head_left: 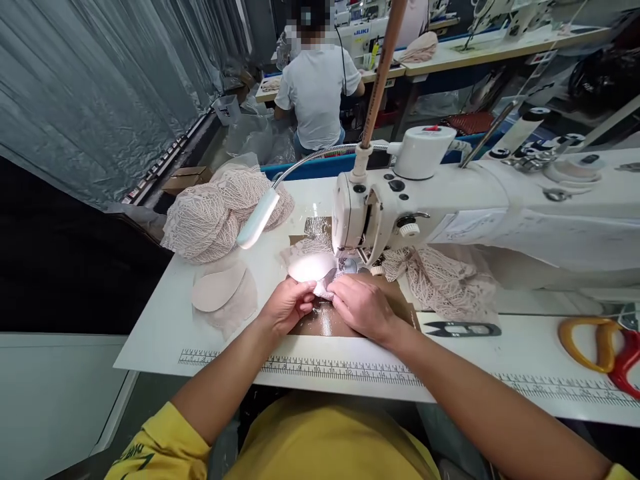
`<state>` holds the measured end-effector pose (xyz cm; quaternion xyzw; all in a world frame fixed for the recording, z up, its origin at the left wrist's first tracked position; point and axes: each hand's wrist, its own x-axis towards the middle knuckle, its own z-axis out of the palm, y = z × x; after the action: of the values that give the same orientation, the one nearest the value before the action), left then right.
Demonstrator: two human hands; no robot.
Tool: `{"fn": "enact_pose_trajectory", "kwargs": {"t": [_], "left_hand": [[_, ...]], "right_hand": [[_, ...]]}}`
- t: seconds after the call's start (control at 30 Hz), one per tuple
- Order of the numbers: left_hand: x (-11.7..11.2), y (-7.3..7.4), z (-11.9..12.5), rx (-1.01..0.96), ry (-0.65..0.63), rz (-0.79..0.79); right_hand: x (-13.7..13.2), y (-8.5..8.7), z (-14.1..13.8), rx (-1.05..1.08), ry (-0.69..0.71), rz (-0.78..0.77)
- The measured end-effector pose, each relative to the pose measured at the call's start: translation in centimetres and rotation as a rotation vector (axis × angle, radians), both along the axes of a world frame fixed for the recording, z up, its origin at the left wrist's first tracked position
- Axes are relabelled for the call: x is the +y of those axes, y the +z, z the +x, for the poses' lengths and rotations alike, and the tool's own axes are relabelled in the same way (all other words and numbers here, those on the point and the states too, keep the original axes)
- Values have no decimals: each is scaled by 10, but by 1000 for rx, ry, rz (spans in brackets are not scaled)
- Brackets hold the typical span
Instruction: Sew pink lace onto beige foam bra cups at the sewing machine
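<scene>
Both my hands sit in front of the white sewing machine (pixel 450 200), holding a pale padded cup piece with lace (pixel 311 267) under the needle area. My left hand (pixel 287 305) pinches the near edge of the piece with fingers curled. My right hand (pixel 363 303) presses down on its right side, fingers bent over the fabric. The piece lies on a brown shiny patch (pixel 325 320) of the table, lit by the gooseneck lamp (pixel 257 219).
A heap of pink lace pieces (pixel 215 210) and loose cup pads (pixel 220 287) lie at the left. More lace (pixel 440 273) sits under the machine arm. Black thread snips (pixel 463 329) and orange and red scissors (pixel 605 347) lie at the right. A person sits at another machine behind.
</scene>
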<state>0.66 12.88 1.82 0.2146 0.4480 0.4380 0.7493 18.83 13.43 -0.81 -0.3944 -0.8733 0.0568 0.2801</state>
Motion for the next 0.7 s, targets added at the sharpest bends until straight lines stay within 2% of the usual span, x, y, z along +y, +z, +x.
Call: {"fn": "enact_pose_trajectory", "kwargs": {"t": [0.13, 0.23, 0.33, 0.43, 0.53, 0.63, 0.7], "left_hand": [[4, 1, 0, 6, -80, -43], [2, 3, -1, 30, -145, -91], [-2, 5, 1, 75, -204, -127], [-6, 6, -1, 166, -248, -120], [-8, 9, -15, 394, -373, -24], [-13, 19, -40, 790, -641, 165], [-16, 32, -55, 991, -771, 306]], "right_hand": [[-2, 1, -3, -53, -94, 8], [-3, 1, -5, -119, -135, 81], [-2, 1, -6, -143, -128, 191], [0, 5, -5, -116, -65, 231], [1, 8, -2, -69, 2, 209], [-5, 9, 3, -63, 110, 103], [-13, 11, 5, -79, 194, 20]]}}
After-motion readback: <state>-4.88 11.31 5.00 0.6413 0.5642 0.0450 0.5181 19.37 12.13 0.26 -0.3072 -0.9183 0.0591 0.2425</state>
